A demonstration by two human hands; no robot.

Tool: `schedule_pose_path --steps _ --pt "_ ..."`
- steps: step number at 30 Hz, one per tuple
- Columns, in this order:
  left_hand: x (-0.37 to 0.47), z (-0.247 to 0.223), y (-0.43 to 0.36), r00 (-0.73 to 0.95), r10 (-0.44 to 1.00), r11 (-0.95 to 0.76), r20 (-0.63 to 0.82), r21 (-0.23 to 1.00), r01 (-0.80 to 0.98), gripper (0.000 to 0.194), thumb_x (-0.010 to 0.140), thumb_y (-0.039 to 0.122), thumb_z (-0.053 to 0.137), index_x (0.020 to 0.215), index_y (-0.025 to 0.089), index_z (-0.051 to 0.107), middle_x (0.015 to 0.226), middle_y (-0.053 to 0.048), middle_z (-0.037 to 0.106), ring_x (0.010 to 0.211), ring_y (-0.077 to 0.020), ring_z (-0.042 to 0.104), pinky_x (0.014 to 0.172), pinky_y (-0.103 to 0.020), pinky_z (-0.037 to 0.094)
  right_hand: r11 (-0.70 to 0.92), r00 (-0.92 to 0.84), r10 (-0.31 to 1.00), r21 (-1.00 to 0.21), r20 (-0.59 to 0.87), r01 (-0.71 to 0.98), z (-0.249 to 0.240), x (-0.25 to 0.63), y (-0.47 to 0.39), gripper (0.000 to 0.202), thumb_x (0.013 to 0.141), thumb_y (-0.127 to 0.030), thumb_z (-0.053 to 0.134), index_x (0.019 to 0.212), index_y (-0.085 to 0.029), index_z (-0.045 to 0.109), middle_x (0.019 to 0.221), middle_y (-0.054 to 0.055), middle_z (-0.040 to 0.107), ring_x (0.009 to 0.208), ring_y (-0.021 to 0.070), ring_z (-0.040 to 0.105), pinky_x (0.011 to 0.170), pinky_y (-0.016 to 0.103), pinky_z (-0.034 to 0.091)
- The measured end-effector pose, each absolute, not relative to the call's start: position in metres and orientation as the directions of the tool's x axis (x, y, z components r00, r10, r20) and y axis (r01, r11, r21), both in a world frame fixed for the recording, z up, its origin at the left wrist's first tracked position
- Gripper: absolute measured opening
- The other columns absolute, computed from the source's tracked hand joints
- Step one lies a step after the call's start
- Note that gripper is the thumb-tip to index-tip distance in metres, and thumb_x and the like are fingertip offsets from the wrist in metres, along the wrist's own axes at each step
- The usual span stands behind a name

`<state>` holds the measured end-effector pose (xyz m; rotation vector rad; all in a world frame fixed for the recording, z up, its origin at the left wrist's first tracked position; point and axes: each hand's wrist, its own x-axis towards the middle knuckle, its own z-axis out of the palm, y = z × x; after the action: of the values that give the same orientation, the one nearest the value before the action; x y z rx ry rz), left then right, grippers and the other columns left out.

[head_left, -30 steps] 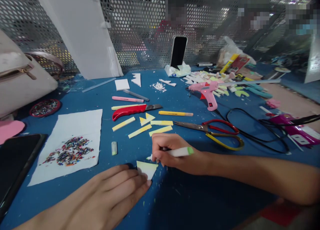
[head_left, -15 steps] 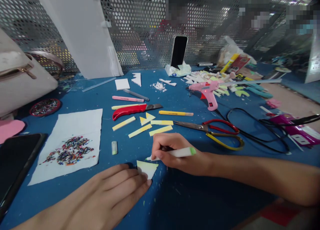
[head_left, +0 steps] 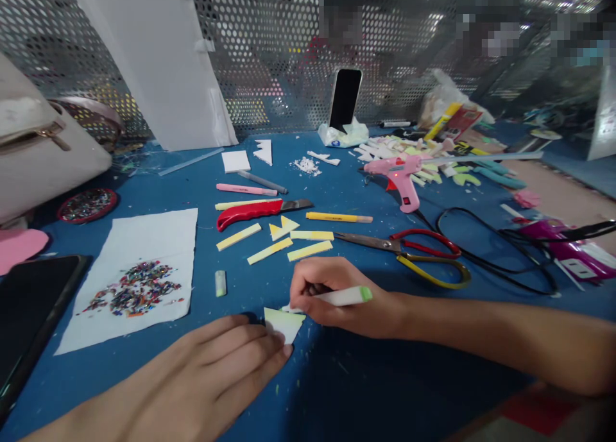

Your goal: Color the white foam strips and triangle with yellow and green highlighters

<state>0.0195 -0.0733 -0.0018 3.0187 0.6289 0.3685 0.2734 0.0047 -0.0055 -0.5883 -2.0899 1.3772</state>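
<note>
A small white piece (head_left: 285, 325) with a pale green upper edge lies on the blue table. My left hand (head_left: 226, 365) lies flat, its fingertips pressing on the piece's lower left part, fingers close together. My right hand (head_left: 337, 296) is closed round a white marker (head_left: 344, 296) with a green end, its tip at the piece's top edge. The marker's cap (head_left: 220, 283) lies to the left. Yellow-topped strips (head_left: 269, 251) and a zigzag yellow piece (head_left: 283, 228) lie beyond my hands.
A red-handled knife (head_left: 250, 212), yellow marker (head_left: 339, 217) and scissors (head_left: 428, 243) lie beyond my hands. The pink glue gun (head_left: 407, 179) stands farther right with its cord. Left are a beaded sheet (head_left: 158, 237) and dark phone (head_left: 36, 320).
My right hand has shifted slightly left and the marker's tip has come onto the piece's top edge. My left hand has hardly moved.
</note>
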Motion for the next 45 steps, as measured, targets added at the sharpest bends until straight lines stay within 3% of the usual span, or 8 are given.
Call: schedule_pose_path --steps 4,7,11,18,32,36,40,45 --pt "0.0201 -0.0025 -0.0740 0.886 0.408 -0.913 0.220 0.109 0.393 0.040 0.104 0.014 0.038 0.141 0.014 0.054 0.132 -0.006 0.064 0.121 -0.0171 0.057 0.115 -0.030 0.040 0.366 -0.758 0.613 -0.930 0.223 0.022 -0.0043 0.2740 0.0041 0.024 0.095 -0.033 0.062 0.082 -0.013 0.064 0.073 0.001 0.059 0.062 0.0084 0.050 0.056 0.018 0.038" --pt "0.0210 -0.0023 -0.0743 0.878 0.407 -0.913 0.251 0.099 0.395 0.039 0.106 0.016 0.034 0.139 0.014 0.056 0.132 -0.003 0.064 0.121 -0.0156 0.056 0.119 -0.028 0.032 0.372 -0.736 0.644 -0.926 0.207 0.065 -0.0038 0.2747 0.0036 0.025 0.096 -0.035 0.062 0.083 -0.013 0.064 0.074 0.001 0.059 0.063 0.0091 0.050 0.057 0.019 0.039" --pt "0.0204 -0.0021 -0.0731 0.885 0.394 -0.918 0.247 0.071 0.389 0.040 0.108 0.016 0.031 0.139 0.015 0.056 0.136 0.000 0.062 0.124 -0.0153 0.054 0.123 -0.029 0.021 0.450 -0.789 0.573 -0.890 0.223 0.076 -0.0035 0.2752 0.0038 0.023 0.095 -0.035 0.061 0.085 -0.014 0.065 0.074 0.001 0.061 0.066 0.0100 0.052 0.061 0.020 0.040" --pt "0.0188 -0.0007 -0.0725 0.896 0.384 -0.923 0.223 0.080 0.376 0.041 0.107 0.013 0.030 0.140 0.013 0.055 0.134 -0.003 0.062 0.121 -0.0165 0.056 0.119 -0.029 0.031 0.482 -0.793 0.560 -0.873 0.241 0.075 -0.0051 0.2747 0.0050 0.017 0.094 -0.028 0.062 0.087 -0.014 0.065 0.075 0.000 0.061 0.068 0.0093 0.053 0.064 0.019 0.040" --pt "0.0204 -0.0007 -0.0730 0.882 0.397 -0.918 0.253 0.112 0.381 0.040 0.108 0.015 0.030 0.138 0.013 0.056 0.130 -0.004 0.064 0.119 -0.0154 0.056 0.120 -0.028 0.027 0.516 -0.820 0.523 -0.852 0.233 0.087 -0.0034 0.2747 0.0057 0.025 0.096 -0.037 0.059 0.088 -0.014 0.066 0.077 0.001 0.062 0.070 0.0114 0.053 0.067 0.023 0.039" --pt "0.0202 -0.0006 -0.0734 0.888 0.395 -0.919 0.235 0.100 0.382 0.040 0.107 0.014 0.031 0.139 0.014 0.055 0.131 -0.005 0.063 0.119 -0.0164 0.057 0.119 -0.029 0.031 0.426 -0.787 0.583 -0.901 0.203 0.084 -0.0034 0.2759 0.0051 0.027 0.097 -0.035 0.058 0.082 -0.013 0.063 0.073 0.000 0.059 0.066 0.0102 0.051 0.061 0.022 0.037" --pt "0.0201 -0.0012 -0.0743 0.884 0.399 -0.916 0.244 0.073 0.394 0.041 0.107 0.014 0.030 0.139 0.015 0.056 0.134 -0.002 0.061 0.124 -0.0161 0.053 0.122 -0.030 0.021 0.291 -0.770 0.617 -0.956 0.161 0.033 -0.0029 0.2769 0.0053 0.040 0.101 -0.040 0.053 0.071 -0.013 0.056 0.064 -0.001 0.051 0.059 0.0091 0.048 0.055 0.021 0.036" --pt "0.0192 -0.0027 -0.0760 0.878 0.407 -0.913 0.251 0.087 0.398 0.041 0.108 0.014 0.029 0.138 0.014 0.056 0.133 -0.003 0.062 0.124 -0.0163 0.052 0.121 -0.030 0.024 0.295 -0.751 0.638 -0.955 0.174 0.030 -0.0030 0.2756 0.0059 0.040 0.099 -0.043 0.056 0.074 -0.012 0.060 0.066 -0.001 0.052 0.059 0.0086 0.048 0.055 0.021 0.036"
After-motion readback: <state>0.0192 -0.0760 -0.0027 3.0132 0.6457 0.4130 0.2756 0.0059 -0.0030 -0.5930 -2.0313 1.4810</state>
